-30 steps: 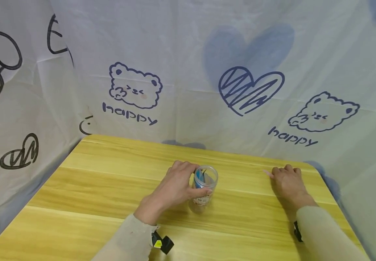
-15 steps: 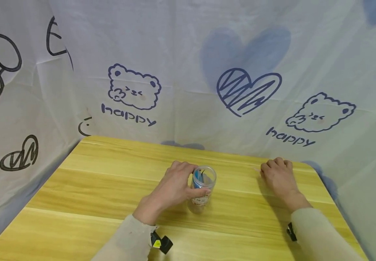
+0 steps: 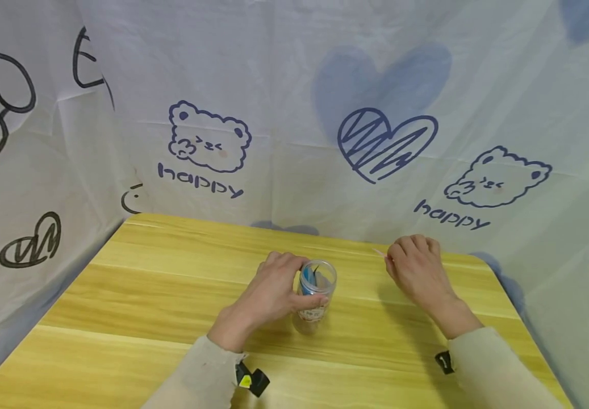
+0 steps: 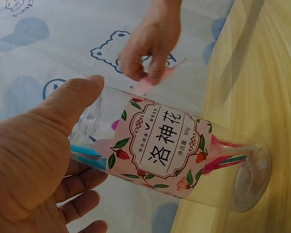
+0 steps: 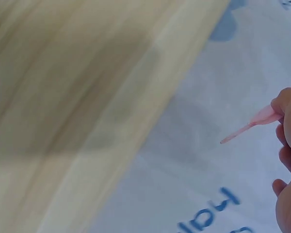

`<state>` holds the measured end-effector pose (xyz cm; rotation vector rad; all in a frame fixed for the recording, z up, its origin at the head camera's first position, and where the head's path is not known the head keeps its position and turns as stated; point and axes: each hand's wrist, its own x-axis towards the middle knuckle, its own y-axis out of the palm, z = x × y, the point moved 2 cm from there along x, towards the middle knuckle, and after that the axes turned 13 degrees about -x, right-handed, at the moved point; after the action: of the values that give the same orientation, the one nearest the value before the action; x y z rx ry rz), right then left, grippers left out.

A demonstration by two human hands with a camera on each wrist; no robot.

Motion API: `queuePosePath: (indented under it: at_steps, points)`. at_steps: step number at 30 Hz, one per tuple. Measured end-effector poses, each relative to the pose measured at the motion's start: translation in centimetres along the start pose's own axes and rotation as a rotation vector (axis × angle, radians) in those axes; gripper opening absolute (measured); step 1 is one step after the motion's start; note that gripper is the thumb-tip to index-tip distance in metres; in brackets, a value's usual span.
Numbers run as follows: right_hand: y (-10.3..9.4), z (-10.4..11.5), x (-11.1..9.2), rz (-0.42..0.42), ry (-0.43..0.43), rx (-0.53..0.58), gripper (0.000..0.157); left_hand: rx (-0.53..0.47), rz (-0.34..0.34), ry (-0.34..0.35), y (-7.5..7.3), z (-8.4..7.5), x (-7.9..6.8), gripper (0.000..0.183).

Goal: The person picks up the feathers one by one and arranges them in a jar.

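Note:
My left hand (image 3: 263, 295) grips a clear plastic jar (image 3: 312, 313) round its upper part. The jar stands upright on the table with its mouth uncovered. In the left wrist view its pink floral label (image 4: 160, 145) faces the camera, and several slim blue, pink, red and green pieces (image 4: 228, 158) show inside. To the right, my right hand (image 3: 419, 270) is raised over the table's far side. Between thumb and fingers it pinches a small pink piece (image 5: 267, 115) with a flat wide part and a thin stem. Its exact kind cannot be told.
The yellow wood-grain table (image 3: 146, 272) ends at a white cloth (image 3: 294, 170) hanging behind it, printed with bears and hearts. Another cloth side (image 3: 44, 170) hangs at the left. A black strap piece (image 3: 253, 382) sits at my left wrist.
My right hand has lifted and moved left toward the jar, carrying the pink piece. My left hand and the jar stay in place.

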<state>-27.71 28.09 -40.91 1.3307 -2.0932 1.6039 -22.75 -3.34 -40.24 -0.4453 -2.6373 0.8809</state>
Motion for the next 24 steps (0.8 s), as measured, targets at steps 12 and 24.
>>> queuePosePath:
  at_steps: [12, 24]
  points:
    - [-6.2, 3.6, 4.5, -0.191, 0.075, 0.274, 0.038, 0.026, -0.002, 0.035, 0.0, -0.4, 0.0, 0.073]
    - [-10.5, 8.3, 7.8, -0.280, 0.274, 0.805, 0.013, 0.040, -0.017, 0.054, 0.0, -0.5, 0.2, 0.070]
